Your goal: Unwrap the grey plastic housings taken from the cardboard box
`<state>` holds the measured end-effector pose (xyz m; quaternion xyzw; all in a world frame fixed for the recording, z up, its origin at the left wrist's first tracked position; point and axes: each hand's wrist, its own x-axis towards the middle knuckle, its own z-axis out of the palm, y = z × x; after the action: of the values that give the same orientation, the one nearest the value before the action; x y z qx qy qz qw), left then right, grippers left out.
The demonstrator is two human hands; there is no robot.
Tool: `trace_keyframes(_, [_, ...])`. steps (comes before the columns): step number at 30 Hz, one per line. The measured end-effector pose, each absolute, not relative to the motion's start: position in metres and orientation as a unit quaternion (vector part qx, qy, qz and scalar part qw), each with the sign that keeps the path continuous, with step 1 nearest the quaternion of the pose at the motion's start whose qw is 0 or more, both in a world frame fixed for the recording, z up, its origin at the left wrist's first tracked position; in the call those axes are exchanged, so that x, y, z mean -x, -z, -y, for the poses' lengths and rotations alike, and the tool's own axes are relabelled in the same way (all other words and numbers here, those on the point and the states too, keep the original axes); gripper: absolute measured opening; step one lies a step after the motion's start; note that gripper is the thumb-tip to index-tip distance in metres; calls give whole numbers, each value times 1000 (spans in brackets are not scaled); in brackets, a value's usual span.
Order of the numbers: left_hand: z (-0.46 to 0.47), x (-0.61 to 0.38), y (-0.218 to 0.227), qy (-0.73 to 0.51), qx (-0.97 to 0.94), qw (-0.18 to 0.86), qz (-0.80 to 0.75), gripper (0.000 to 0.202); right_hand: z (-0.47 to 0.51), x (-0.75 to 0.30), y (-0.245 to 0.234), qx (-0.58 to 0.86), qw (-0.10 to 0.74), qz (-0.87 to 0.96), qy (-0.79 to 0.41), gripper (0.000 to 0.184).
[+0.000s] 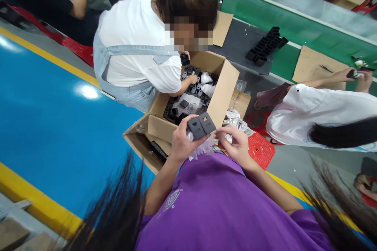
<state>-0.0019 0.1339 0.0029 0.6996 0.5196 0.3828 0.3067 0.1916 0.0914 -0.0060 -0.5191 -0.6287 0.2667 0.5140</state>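
My left hand (183, 141) is closed around two black plastic housings (202, 125) held side by side. Each housing is a small block with rounded corners and a hole in its upper face. Some clear plastic film (203, 147) shows below them. Just right of the housings is my right hand (234, 141), its fingers bent and the thumb and index finger a little apart, with nothing visible between them. In front of me stands an open cardboard box (225, 86) holding many similar black housings (193, 86) and white plastic bags (207, 82).
A co-worker (129, 43) leans over the box, both hands at its contents. An open carton (135, 135) sits at its near left. Black parts (266, 47) stand on a dark mat. A red stool (261, 150) and another person (332, 113) are at right.
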Motion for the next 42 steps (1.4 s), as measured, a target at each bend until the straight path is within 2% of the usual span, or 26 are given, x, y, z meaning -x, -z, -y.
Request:
trace_keyframes(9, [-142,1,6,-367,-689,314,-541,57,-98,-186,14,536,510,616,-272,23])
trace_keyframes(13, [-152,2,21,-345,-670,340,-563,58,-103,-190,29,545,496,602,-307,19])
trace_keyframes(15, [-165,4,37,-335,-638,357,-594,60,-109,-192,50,548,469,610,-328,15])
trace_keyframes(19, [-214,6,77,-331,-569,374,-653,58,-144,-196,113,594,364,629,-345,20])
trace_keyframes(22, [-259,-4,111,-337,-559,369,-661,53,-196,-197,162,637,338,617,-315,25])
trace_keyframes(31, [-361,-51,221,-360,-554,355,-661,55,-367,-216,235,716,347,575,-192,43])
trace_keyframes(35, [-402,-53,251,-391,-551,349,-650,61,-384,-212,259,660,410,614,-137,47])
trace_keyframes(42, [-431,-52,287,-449,-553,346,-611,69,-377,-214,270,609,490,606,-146,52])
